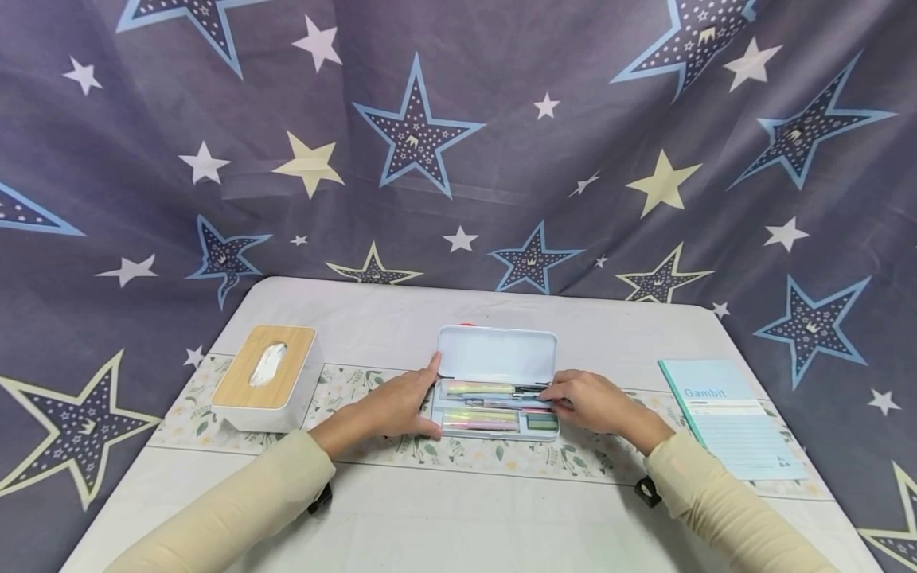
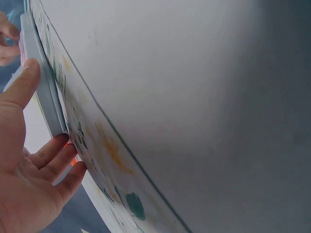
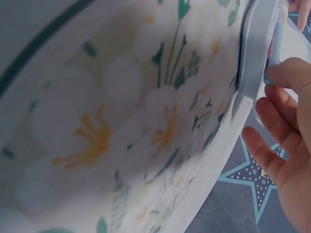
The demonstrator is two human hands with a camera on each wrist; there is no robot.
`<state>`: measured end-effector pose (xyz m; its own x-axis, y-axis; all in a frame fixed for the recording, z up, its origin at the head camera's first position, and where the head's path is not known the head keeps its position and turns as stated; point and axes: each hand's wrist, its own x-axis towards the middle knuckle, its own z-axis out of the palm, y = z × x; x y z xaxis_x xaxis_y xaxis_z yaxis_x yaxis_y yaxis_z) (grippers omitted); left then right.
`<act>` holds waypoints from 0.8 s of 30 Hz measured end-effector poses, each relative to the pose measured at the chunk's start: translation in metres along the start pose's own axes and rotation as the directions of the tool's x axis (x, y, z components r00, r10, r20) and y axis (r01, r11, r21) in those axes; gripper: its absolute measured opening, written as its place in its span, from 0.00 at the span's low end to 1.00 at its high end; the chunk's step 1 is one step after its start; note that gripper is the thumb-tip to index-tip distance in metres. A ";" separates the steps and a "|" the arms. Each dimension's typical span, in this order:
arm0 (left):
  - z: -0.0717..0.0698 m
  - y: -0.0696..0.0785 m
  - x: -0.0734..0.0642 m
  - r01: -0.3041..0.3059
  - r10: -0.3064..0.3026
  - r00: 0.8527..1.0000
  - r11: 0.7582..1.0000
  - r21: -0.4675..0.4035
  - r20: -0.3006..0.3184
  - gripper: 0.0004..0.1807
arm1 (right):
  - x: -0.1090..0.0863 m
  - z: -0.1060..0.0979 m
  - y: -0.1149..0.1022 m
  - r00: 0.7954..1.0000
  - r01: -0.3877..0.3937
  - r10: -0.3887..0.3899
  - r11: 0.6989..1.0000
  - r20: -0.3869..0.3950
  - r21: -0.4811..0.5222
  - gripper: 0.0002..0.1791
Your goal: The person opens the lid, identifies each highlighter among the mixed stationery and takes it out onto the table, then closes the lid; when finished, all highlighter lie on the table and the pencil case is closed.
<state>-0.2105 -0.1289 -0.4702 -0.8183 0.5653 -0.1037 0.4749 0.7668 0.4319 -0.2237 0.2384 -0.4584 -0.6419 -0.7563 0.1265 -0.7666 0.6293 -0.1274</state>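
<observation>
A light-blue metal pencil case (image 1: 497, 355) lies on the table with its lid raised at the back. Inside are several pens and highlighters (image 1: 478, 415), plus a small green block (image 1: 541, 422) at the right end. My left hand (image 1: 401, 403) holds the case's left end, thumb at the near corner and fingers toward the hinge. Over the right end, my right hand (image 1: 596, 403) pinches the end of a light-blue pen (image 3: 277, 44) between thumb and index finger, its other fingers loosely bent. Most of that pen is hidden in the head view.
A white tissue box (image 1: 243, 383) with a wooden top stands at the left. On the right lies a light-blue notebook (image 1: 738, 422). A floral strip (image 1: 458, 455) crosses the white table, and a star-patterned curtain (image 1: 458, 215) hangs behind. Something red (image 1: 467, 325) peeks out behind the lid.
</observation>
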 end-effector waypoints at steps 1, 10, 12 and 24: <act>0.000 0.000 0.000 0.000 0.000 1.000 1.000 0.000 0.001 0.72 | -0.001 -0.001 0.001 1.000 0.001 -0.001 1.000 -0.011 -0.004 0.13; 0.000 0.000 0.001 0.007 -0.007 1.000 1.000 0.017 0.005 0.73 | -0.011 -0.004 0.010 0.994 0.026 -0.025 1.000 -0.110 0.006 0.15; 0.000 0.000 0.000 0.006 -0.006 1.000 1.000 0.015 0.005 0.73 | -0.013 -0.004 0.012 0.992 0.029 -0.028 1.000 -0.122 0.008 0.15; -0.001 -0.001 0.000 -0.011 0.011 1.000 1.000 -0.004 0.002 0.72 | -0.027 -0.013 0.026 0.987 -0.007 0.009 1.000 -0.160 0.012 0.15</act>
<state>-0.2115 -0.1298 -0.4695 -0.8123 0.5744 -0.1010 0.4825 0.7592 0.4368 -0.2261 0.2775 -0.4525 -0.6431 -0.7125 0.2806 -0.7618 0.6325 -0.1397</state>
